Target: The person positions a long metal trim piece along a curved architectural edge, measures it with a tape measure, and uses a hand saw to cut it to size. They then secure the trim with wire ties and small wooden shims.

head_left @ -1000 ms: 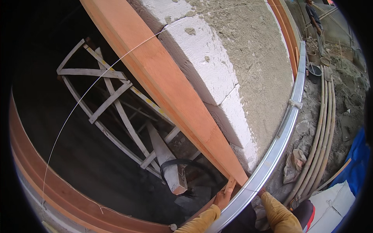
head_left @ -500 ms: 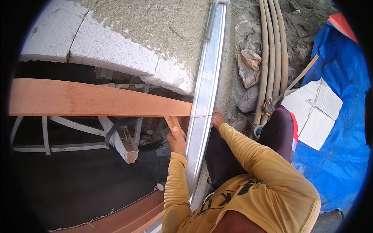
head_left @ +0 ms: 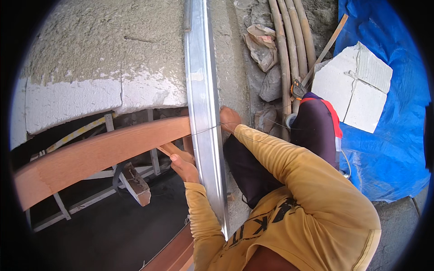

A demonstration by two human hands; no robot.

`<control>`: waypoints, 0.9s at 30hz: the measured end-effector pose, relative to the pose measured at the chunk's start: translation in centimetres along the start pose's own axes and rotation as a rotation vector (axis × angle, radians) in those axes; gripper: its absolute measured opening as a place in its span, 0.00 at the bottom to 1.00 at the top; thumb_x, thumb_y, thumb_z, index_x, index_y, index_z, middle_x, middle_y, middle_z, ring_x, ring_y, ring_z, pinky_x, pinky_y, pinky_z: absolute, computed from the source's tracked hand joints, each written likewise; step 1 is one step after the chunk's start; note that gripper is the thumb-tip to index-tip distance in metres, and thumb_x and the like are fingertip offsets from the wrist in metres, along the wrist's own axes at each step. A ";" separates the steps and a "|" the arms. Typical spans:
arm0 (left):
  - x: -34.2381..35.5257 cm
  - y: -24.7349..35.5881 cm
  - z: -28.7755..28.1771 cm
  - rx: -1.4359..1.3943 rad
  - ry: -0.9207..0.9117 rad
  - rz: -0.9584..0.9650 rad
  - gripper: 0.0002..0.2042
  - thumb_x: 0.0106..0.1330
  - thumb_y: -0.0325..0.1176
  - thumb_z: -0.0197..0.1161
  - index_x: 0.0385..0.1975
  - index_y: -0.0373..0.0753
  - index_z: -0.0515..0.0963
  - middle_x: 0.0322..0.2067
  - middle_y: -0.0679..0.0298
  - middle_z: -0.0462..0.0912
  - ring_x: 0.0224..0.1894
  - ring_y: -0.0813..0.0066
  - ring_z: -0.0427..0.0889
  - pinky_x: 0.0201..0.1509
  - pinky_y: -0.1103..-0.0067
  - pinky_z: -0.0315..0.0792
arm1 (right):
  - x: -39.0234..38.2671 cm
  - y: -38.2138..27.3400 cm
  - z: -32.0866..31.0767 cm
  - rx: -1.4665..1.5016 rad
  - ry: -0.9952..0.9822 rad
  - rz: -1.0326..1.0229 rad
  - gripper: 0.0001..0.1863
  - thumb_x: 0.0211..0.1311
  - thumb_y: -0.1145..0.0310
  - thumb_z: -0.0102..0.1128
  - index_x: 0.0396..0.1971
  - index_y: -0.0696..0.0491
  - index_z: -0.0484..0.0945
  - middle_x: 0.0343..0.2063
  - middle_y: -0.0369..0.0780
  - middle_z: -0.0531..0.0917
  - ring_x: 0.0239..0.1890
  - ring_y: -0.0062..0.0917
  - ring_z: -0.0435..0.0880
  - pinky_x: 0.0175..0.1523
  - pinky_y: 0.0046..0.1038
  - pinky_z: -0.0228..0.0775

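My left hand (head_left: 184,169) is closed round a short wooden stick (head_left: 170,148) that slants up to the underside of a long reddish-brown plank (head_left: 108,149). The plank's right end meets a shiny metal channel (head_left: 204,95), which runs lengthwise in front of me. Across the channel passes a thin dark wire (head_left: 205,131). It leads to my right hand (head_left: 230,119), closed at the channel's right edge, its fingertips partly hidden there. Loose wire trails on over my right sleeve.
White foam blocks (head_left: 72,99) under rough mortar edge a dark opening with a pale frame (head_left: 92,198) and a timber stub (head_left: 135,184). To the right are bamboo poles (head_left: 294,45), an orange-black tape measure (head_left: 297,89), a broken white slab (head_left: 352,86) and blue tarp (head_left: 398,149).
The view has turned, so the plank now slopes down to the left and the channel sits further left. Both hands keep their places at the plank's end and the channel.
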State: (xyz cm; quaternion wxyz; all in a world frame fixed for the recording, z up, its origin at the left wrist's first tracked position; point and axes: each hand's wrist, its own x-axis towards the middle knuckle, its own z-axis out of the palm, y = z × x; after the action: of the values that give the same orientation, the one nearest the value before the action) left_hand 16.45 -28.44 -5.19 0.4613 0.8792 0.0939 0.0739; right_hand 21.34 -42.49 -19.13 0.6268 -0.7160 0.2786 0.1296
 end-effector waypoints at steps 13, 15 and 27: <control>0.0 -1.3 -1.3 -0.221 -0.001 -0.222 0.40 0.54 0.77 0.36 0.31 0.36 0.67 0.33 0.62 0.70 0.37 0.72 0.71 0.40 0.77 0.72 | -2.6 2.2 -0.9 0.194 -0.161 -0.096 0.37 0.62 0.41 0.40 0.51 0.65 0.65 0.35 0.60 0.79 0.44 0.51 0.77 0.52 0.43 0.66; -0.4 -1.0 -0.4 -0.258 0.080 -0.206 0.40 0.53 0.77 0.37 0.31 0.36 0.67 0.33 0.61 0.70 0.37 0.71 0.71 0.41 0.77 0.72 | -2.9 2.5 -0.3 0.194 -0.126 -0.142 0.36 0.62 0.42 0.41 0.51 0.65 0.63 0.34 0.60 0.79 0.42 0.51 0.78 0.51 0.43 0.66; -0.6 -0.9 0.1 -0.257 0.106 -0.096 0.44 0.54 0.75 0.39 0.62 0.46 0.53 0.48 0.60 0.65 0.51 0.71 0.67 0.56 0.72 0.67 | -0.5 2.2 -0.9 0.133 -0.201 -0.245 0.33 0.62 0.47 0.43 0.51 0.65 0.60 0.25 0.59 0.79 0.31 0.52 0.80 0.41 0.46 0.70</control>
State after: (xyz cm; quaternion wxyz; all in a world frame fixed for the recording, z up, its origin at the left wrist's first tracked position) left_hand 15.82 -28.19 -5.99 0.5676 0.8021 0.1497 0.1096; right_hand 19.53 -43.36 -20.48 0.7085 -0.6851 0.1331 0.1047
